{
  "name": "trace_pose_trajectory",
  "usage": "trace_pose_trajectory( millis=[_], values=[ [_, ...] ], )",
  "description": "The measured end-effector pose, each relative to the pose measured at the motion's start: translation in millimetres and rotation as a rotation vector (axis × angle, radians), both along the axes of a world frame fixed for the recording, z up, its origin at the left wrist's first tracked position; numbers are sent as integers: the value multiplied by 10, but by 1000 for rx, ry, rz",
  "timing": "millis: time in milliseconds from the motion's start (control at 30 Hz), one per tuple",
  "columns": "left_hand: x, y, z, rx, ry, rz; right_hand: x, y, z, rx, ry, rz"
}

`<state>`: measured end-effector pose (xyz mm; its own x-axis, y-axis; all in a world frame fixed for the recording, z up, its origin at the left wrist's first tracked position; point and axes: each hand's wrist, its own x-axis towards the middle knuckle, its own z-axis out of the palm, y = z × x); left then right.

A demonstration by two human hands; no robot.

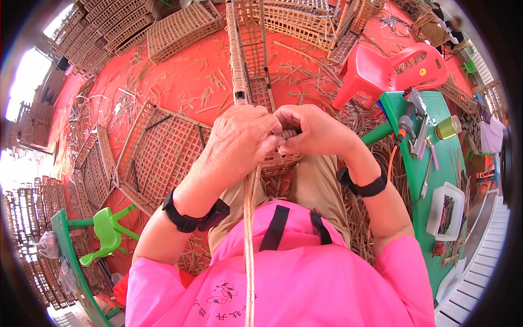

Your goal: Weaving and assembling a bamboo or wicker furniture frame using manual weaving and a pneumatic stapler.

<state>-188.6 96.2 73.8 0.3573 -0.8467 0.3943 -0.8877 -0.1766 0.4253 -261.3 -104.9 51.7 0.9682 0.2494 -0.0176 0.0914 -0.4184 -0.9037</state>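
Both my hands are close together at the near end of a long woven rattan frame, whose wrapped rail [237, 60] runs away from me. My left hand [234, 133] is closed, fingers curled around a long pale rattan strip [249, 234] that trails down over my pink shirt. With thumb and fingers bent, my right hand [316, 128] pinches the wrapped rattan edge [289, 134] beside the left fingertips. Below the hands, part of the frame's woven lattice [280, 165] shows between my knees. My fingers hide where the strip meets the edge.
A green table [444, 155] at my right carries a glue gun [406, 120], a tape roll [448, 127] and a white bin [445, 211]. Beyond stands a red chair [376, 73]. Woven panels [163, 144] and a small green chair [107, 231] are at left. Rattan scraps litter the red floor.
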Motion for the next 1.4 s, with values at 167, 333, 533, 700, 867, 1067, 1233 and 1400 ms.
trace_pose_trajectory(
  millis=[167, 333, 533, 700, 867, 1067, 1233, 1400],
  values=[
    [85, -29, 20, 68, 59, -65, 24, 19, -15, 111, 32, 24],
    [132, -130, 106, 225, 68, -91, -19, -17, 29, 164, 62, 73],
    [282, -238, 84, 397, 188, -169, -487, 205, -5, -47, -518, -514],
    [312, -307, 115, 548, 442, -227, -932, 592, -274, 178, -156, -676],
    [337, -364, 157, 561, 344, -357, -860, 835, -423, -320, -220, -694],
    [426, -309, -21, 460, 463, -327, -667, 865, -582, 126, -210, -782],
    [386, -290, 87, 499, 491, -297, -775, 820, -431, 57, -258, -697],
    [373, -283, 66, 511, 545, -247, -869, 920, -383, 62, -240, -729]
  ],
)
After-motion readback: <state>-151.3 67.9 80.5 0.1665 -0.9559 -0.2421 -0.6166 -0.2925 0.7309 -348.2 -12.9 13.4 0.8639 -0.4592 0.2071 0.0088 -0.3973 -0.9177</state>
